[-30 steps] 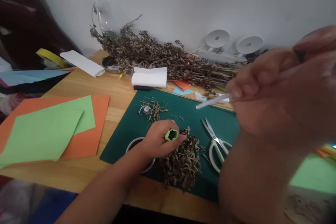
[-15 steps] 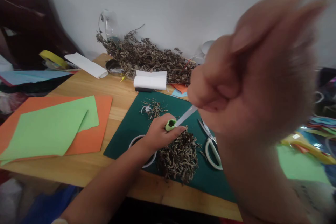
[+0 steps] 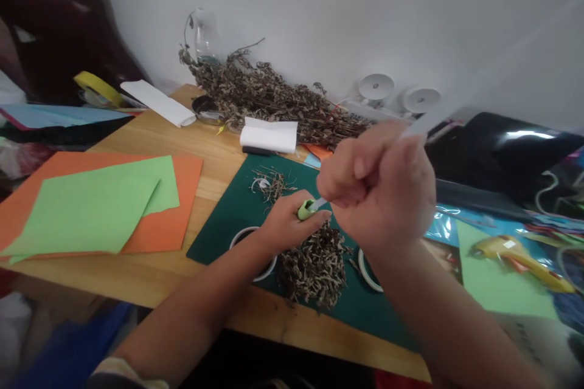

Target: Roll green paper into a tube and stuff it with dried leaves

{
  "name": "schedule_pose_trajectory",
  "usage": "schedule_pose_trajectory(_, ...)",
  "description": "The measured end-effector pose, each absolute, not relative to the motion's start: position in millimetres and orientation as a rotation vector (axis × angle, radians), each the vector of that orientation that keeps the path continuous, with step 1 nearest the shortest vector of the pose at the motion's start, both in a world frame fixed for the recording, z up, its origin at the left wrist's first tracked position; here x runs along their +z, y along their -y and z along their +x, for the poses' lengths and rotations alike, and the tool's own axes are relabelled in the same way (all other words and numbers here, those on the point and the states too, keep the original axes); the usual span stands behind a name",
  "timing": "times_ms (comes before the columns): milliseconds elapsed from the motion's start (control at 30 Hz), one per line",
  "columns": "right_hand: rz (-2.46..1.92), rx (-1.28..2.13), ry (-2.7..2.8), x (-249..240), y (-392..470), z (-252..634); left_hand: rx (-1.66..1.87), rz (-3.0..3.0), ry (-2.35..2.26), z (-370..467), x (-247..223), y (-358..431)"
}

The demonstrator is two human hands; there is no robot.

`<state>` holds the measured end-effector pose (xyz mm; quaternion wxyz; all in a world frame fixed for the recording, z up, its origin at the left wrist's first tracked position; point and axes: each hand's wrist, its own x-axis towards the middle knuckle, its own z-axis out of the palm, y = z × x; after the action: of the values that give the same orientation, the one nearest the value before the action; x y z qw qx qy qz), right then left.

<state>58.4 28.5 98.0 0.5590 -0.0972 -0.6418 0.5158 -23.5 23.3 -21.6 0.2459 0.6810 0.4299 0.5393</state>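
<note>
Wrapped in my left hand [image 3: 289, 223] is a small light-green paper tube [image 3: 305, 209], its open end facing up. My right hand [image 3: 378, 182] is a fist around a long whitish translucent stick [image 3: 422, 124], whose lower end reaches into the mouth of the tube. The stick's upper part slants up to the right. Just below my left hand lies a heap of dried crumbled leaves [image 3: 314, 270] on the green mat [image 3: 219, 225]. Whether the tube holds leaves inside is hard to see from here.
Thin stems [image 3: 276, 185] lie on the mat, with a round white-rimmed container [image 3: 269, 270] by my left forearm and scissors [image 3: 368, 273] partly behind my right wrist. A dried plant bundle [image 3: 274, 94] lies along the wall. Green paper [image 3: 91, 206] rests at left, a yellow glue gun [image 3: 515, 252] at right.
My right hand has come down and left toward the tube, and less of the stick shows between hand and tube. The view has shifted, showing more at the right.
</note>
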Motion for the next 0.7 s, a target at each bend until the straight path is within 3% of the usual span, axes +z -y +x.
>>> schedule_pose_trajectory(467, -0.285, 1.168, 1.558, 80, -36, 57, 1.442, 1.831, -1.139, -24, -23, -25)
schedule_pose_trajectory(700, -0.356, 0.983, 1.770, 78, -40, 67, 1.402, 1.867, -1.199, -24, -19, -23)
